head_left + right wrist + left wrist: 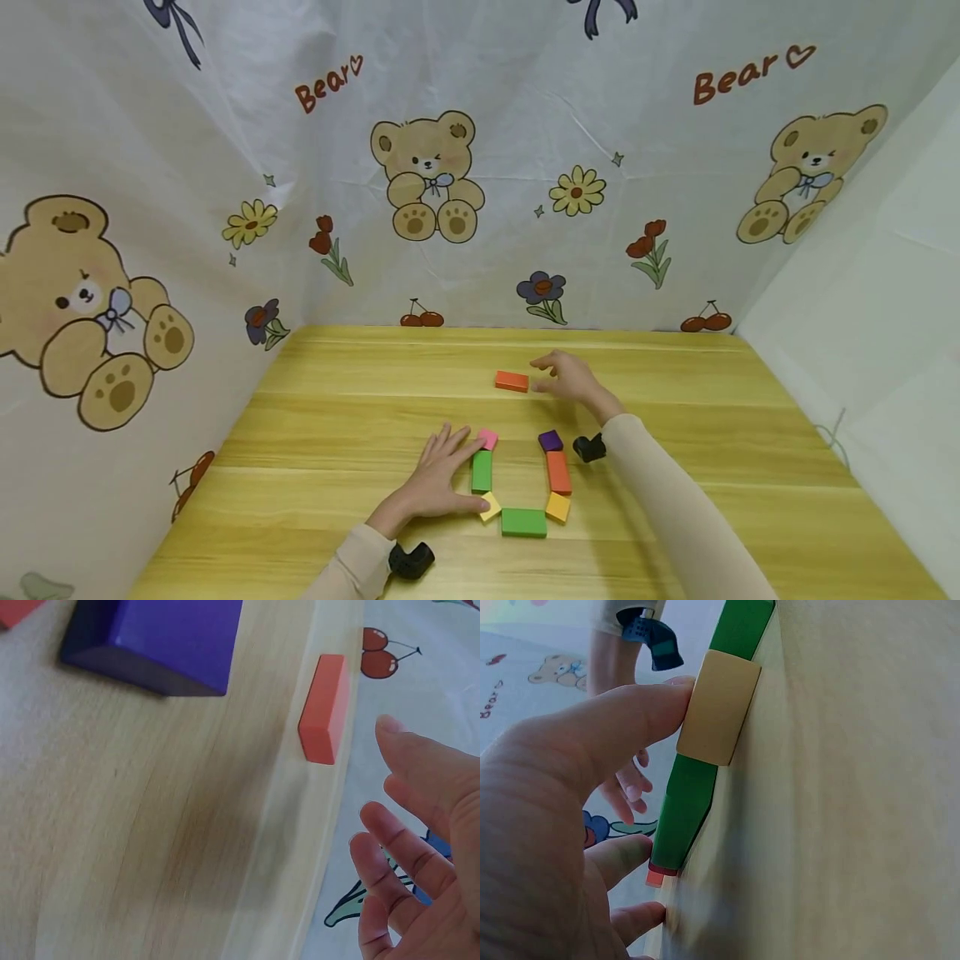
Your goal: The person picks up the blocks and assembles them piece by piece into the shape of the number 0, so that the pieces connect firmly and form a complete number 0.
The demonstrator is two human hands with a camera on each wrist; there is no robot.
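Toy blocks form a U on the wooden table. My left hand (pixel 433 479) spans its left side with fingers spread, the thumb touching a pale yellow block (pixel 491 507) and the index finger at a pink block (pixel 488 438). A green block (pixel 482 472) lies between those two. Another green block (pixel 524 522) makes the near side. Up the right side run an orange-yellow block (pixel 558 507), a red-orange block (pixel 558 472) and a purple block (pixel 551 441). Beyond the U lies a separate orange block (pixel 512 382); my right hand (pixel 570 379) hovers just right of it, fingers loosely bent, holding nothing.
The wooden table (pixel 337 417) ends at the back against a white cloth (pixel 510 83) printed with bears and flowers. A plain white surface (pixel 885 275) borders it on the right. Black wrist devices sit on both arms, the left one (pixel 411 562) close to the tabletop.
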